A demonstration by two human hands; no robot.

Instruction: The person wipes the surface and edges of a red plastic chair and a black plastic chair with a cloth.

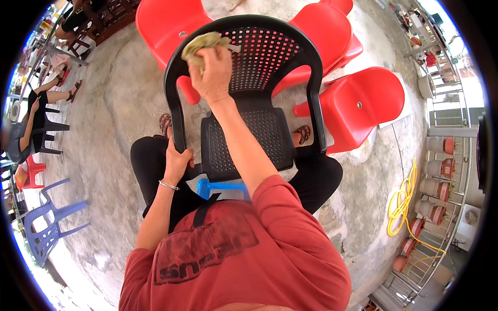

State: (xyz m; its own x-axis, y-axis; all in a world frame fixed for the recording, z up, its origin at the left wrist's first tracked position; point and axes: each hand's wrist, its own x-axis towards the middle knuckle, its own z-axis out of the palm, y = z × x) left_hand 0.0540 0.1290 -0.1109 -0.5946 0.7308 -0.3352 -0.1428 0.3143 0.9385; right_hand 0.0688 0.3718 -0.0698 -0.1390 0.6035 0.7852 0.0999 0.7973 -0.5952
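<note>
A black plastic armchair (pixel 249 140) with a perforated back stands between my knees, its seat towards me. My right hand (pixel 212 72) presses a greenish cloth (pixel 204 44) against the upper left part of the backrest. A small pale tag or strip (pixel 234 48) sticks out beside the cloth. My left hand (pixel 178 157) grips the front end of the chair's left armrest (pixel 177 124), with the thumb over it. Below the chair's front edge, part of a blue plastic stool (pixel 221 186) shows under me.
Red plastic chairs (pixel 360 109) stand behind and to the right of the black chair. A coiled yellow hose (pixel 400 206) lies on the concrete floor (pixel 113 101) near potted plants (pixel 439 190) by a metal railing. A blue chair (pixel 54 221) and a seated person (pixel 19 136) are at left.
</note>
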